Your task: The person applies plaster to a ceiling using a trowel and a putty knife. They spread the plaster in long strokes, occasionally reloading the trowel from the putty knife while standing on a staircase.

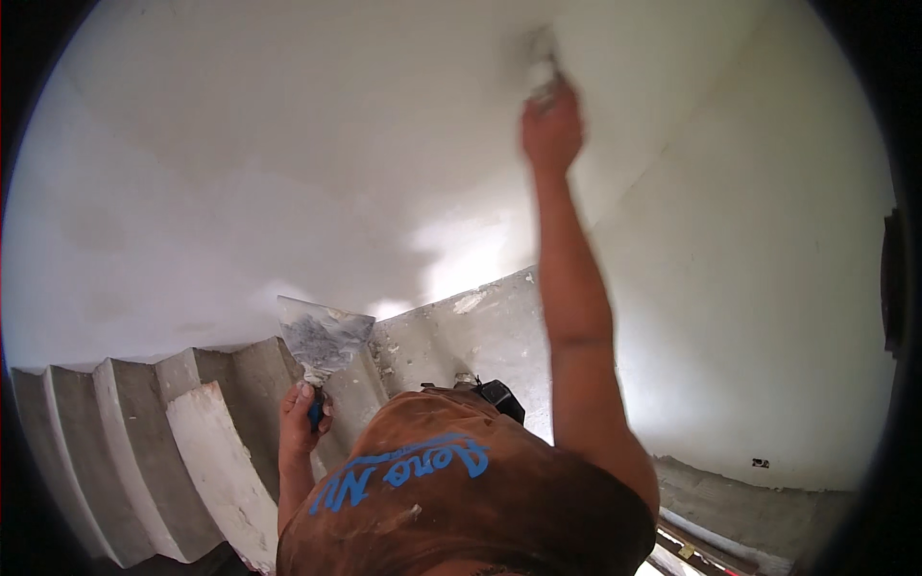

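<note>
My left hand [305, 415] is closed round the blue handle of a wide putty knife [329, 336], held upright low in front of the wall. Grey and white smears cover its broad metal blade. High up, my right arm is stretched out, and my right hand [554, 130] grips a second putty knife [540, 62]. That tool is smeared by motion, with its blade at the pale plastered wall [288, 163]. Whether the blade touches the surface, I cannot tell.
Bare concrete stairs [125, 422] run along the left, with a whitish board [219, 461] leaning across them. A concrete landing [480, 331] lies below the wall. Another pale wall [759, 317] meets it at the right, with a small socket opening [761, 463] low down.
</note>
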A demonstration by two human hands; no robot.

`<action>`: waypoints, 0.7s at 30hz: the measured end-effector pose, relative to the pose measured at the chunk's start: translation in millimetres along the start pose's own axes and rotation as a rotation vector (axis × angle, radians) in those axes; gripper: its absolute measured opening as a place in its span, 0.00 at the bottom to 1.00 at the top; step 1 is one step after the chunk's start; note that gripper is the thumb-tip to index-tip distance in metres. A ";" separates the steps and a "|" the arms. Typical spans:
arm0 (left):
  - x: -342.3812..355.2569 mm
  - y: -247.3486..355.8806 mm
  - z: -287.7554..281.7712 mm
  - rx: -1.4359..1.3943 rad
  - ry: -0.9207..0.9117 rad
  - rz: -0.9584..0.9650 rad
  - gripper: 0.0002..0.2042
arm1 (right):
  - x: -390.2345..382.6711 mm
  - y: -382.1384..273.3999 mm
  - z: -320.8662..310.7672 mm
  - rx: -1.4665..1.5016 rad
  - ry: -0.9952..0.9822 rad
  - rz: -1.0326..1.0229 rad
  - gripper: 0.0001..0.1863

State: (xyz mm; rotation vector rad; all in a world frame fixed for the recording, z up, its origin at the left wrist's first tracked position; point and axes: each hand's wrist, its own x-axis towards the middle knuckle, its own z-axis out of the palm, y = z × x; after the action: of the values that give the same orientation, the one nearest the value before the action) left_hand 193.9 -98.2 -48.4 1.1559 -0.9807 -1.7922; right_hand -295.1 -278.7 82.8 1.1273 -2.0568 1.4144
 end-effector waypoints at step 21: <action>-24.7 -6.2 -42.1 -0.133 0.113 0.072 0.16 | 69.7 20.6 -83.5 0.308 0.138 0.258 0.18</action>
State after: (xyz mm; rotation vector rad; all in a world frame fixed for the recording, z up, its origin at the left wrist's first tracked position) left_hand 239.3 -81.7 -57.8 1.1124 -0.8148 -1.6898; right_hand -362.4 -227.0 153.8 0.8650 -1.9873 1.9295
